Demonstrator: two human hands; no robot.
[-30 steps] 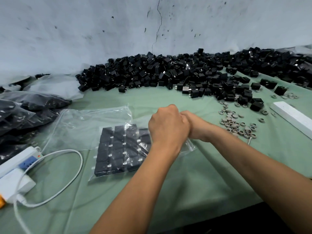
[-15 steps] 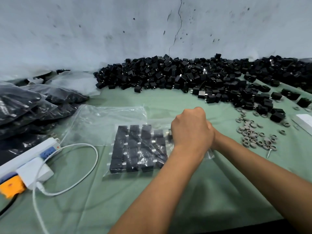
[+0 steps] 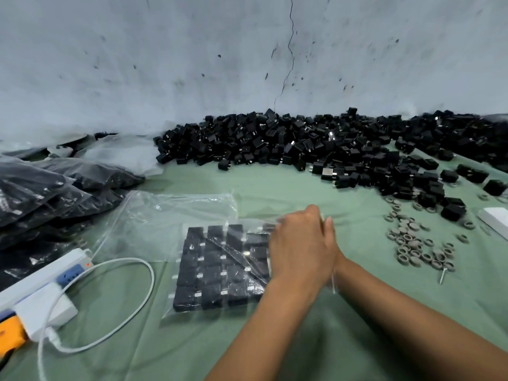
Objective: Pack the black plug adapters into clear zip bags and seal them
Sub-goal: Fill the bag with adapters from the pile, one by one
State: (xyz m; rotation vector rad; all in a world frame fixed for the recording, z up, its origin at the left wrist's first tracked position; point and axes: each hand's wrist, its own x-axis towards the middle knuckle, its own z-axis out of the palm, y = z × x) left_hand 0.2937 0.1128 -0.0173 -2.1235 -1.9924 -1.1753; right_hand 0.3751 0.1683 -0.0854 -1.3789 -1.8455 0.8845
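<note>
Head view: a green surface (image 3: 275,188) meets a cracked grey wall (image 3: 220,64). Left hand (image 3: 299,248) covers the right hand (image 3: 330,229) at the bag's (image 3: 192,270) right edge; fingers hidden, grip unclear. Left of them, adapters (image 3: 220,265) fill the bag in four columns. Beyond lies one loose pile (image 3: 302,144); right, grey rings (image 3: 412,243), too many to count.

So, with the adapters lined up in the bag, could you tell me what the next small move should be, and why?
Probably run the fingers along the zip strip to close it. The adapters already sit in neat rows inside the clear bag, and both the left hand and the right hand are at its right edge, where the opening seems to be.
</note>
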